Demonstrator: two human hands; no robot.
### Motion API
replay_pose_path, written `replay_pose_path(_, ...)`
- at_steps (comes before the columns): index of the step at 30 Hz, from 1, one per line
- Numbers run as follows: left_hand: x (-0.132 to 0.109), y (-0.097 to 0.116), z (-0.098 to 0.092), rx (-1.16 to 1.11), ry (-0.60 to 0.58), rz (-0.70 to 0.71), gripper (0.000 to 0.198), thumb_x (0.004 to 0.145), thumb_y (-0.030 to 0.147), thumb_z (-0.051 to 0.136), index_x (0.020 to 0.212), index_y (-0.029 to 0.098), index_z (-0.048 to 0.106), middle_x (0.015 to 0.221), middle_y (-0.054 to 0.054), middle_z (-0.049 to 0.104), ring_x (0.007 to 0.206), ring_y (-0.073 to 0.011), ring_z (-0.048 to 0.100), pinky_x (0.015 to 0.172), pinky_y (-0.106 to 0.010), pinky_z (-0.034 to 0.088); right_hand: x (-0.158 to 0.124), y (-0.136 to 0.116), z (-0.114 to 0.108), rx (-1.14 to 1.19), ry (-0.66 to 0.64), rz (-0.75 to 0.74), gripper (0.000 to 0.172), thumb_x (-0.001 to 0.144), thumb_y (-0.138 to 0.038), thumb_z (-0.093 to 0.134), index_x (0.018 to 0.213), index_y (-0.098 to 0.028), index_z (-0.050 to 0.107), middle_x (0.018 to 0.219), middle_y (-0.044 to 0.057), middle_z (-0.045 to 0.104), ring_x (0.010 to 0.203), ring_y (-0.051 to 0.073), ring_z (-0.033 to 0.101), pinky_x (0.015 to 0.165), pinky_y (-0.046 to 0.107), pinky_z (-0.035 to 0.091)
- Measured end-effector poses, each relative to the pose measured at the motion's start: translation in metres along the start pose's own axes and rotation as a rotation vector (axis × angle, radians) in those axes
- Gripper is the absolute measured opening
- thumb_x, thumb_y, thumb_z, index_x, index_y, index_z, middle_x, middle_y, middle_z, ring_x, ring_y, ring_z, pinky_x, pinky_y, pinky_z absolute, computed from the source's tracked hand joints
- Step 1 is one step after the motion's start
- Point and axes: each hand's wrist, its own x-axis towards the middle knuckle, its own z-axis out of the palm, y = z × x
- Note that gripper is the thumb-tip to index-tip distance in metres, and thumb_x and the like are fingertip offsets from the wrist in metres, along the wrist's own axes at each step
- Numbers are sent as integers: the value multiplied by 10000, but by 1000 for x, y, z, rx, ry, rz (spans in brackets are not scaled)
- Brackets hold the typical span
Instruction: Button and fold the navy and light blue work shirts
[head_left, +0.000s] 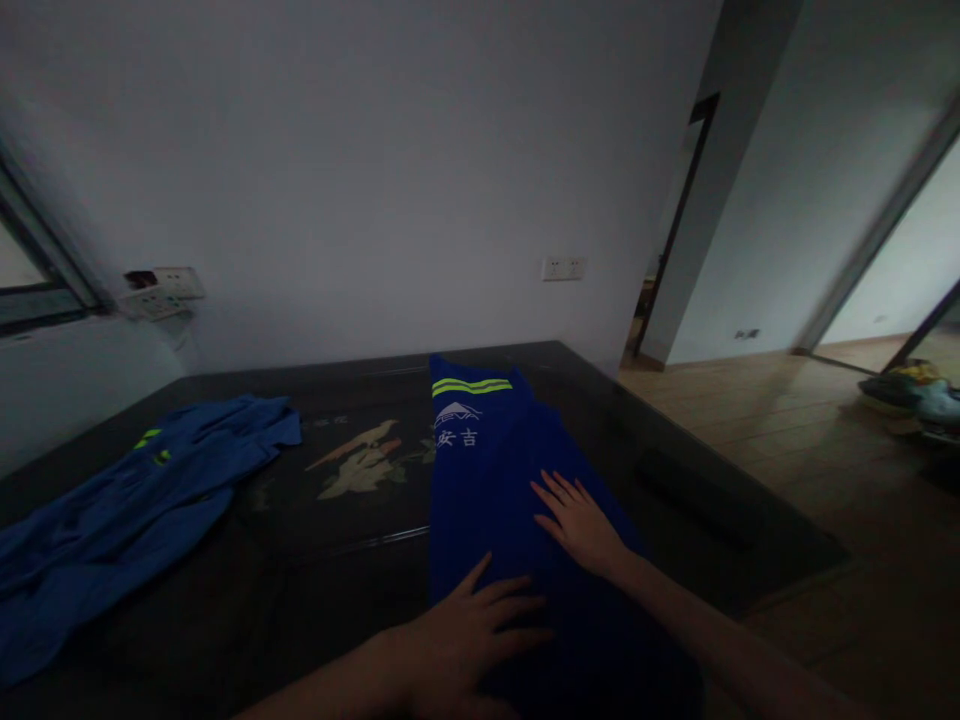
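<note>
A dark blue work garment [495,480] lies folded lengthwise on a dark tabletop, with a yellow-green reflective stripe and white lettering near its far end. My left hand [484,630] rests over its near part, fingers spread. Farther up and to the right, my right hand [577,520] lies flat on the cloth near its right edge, fingers apart. Neither hand grips anything. The near end of the garment is in deep shadow and hard to make out.
Another blue garment [150,500] with small yellow-green marks lies loosely on the left of the dark table [330,590]. A bird-and-flower picture [364,460] decorates the tabletop. Behind stands a wall with a socket [562,268]; a wooden floor [720,410] extends right.
</note>
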Motion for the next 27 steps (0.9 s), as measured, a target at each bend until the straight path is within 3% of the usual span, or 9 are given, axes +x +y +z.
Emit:
replay_pose_path(5, -7, 6, 8, 129, 16, 36, 605, 936, 370, 466, 1486, 312, 221, 1535, -81, 285, 1407, -322, 246, 1107, -640, 194, -8, -7, -3, -16, -11, -2, 638, 944, -598, 224, 1446, -231, 370, 1520, 93, 314, 1411, 277, 252, 1131, 533, 230)
replay_pose_path(9, -5, 2, 49, 444, 216, 64, 536, 945, 298, 481, 1445, 352, 296, 1478, -35, 402, 1345, -275, 393, 1061, -577, 363, -21, -13, 0, -13, 15, -17, 610, 950, -576, 254, 1451, -243, 356, 1518, 94, 316, 1406, 274, 267, 1126, 542, 244)
replay_pose_path(12, -3, 0, 80, 616, 389, 66, 468, 941, 334, 491, 1392, 384, 375, 1448, 23, 447, 1304, -214, 454, 1060, -491, 412, -32, -18, 1, -14, 27, -27, 600, 954, -562, 268, 1457, -243, 344, 1516, 99, 317, 1404, 281, 270, 1121, 552, 249)
replay_pose_path(15, -4, 1, 90, 582, 368, 42, 438, 950, 320, 469, 1381, 357, 401, 1424, 38, 478, 1284, -190, 476, 1071, -452, 415, -41, -24, -1, -18, 30, -25, 589, 958, -549, 273, 1450, -238, 360, 1512, 103, 324, 1403, 291, 270, 1116, 563, 252)
replay_pose_path(18, -10, 8, 70, 356, 200, 61, 530, 937, 277, 503, 1427, 377, 328, 1418, -6, 485, 1289, -229, 473, 1080, -486, 391, -46, -30, -3, -17, 30, -16, 583, 959, -539, 278, 1448, -234, 368, 1511, 103, 325, 1401, 293, 275, 1118, 560, 255)
replay_pose_path(21, -18, 13, 30, 49, 63, 33, 594, 930, 241, 508, 1455, 378, 266, 1467, -40, 422, 1309, -227, 450, 1099, -467, 368, -51, -32, -1, -6, 29, -9, 576, 956, -531, 298, 1447, -239, 370, 1508, 105, 329, 1400, 291, 277, 1122, 559, 252)
replay_pose_path(24, -17, -5, -14, -115, 119, -99, 529, 887, 212, 532, 1384, 351, 412, 1458, -16, 429, 1321, -217, 427, 1112, -416, 353, -54, -33, 1, 13, 30, 2, 560, 950, -516, 341, 1443, -254, 378, 1513, 103, 322, 1399, 291, 280, 1121, 562, 253)
replay_pose_path(27, -4, -57, -46, -68, 297, -215, 393, 906, 170, 445, 1274, 279, 532, 1376, -33, 510, 1278, -182, 464, 1085, -371, 381, -54, -32, -5, 47, 3, 4, 537, 933, -501, 402, 1416, -267, 426, 1497, 95, 361, 1386, 305, 309, 1113, 571, 270)
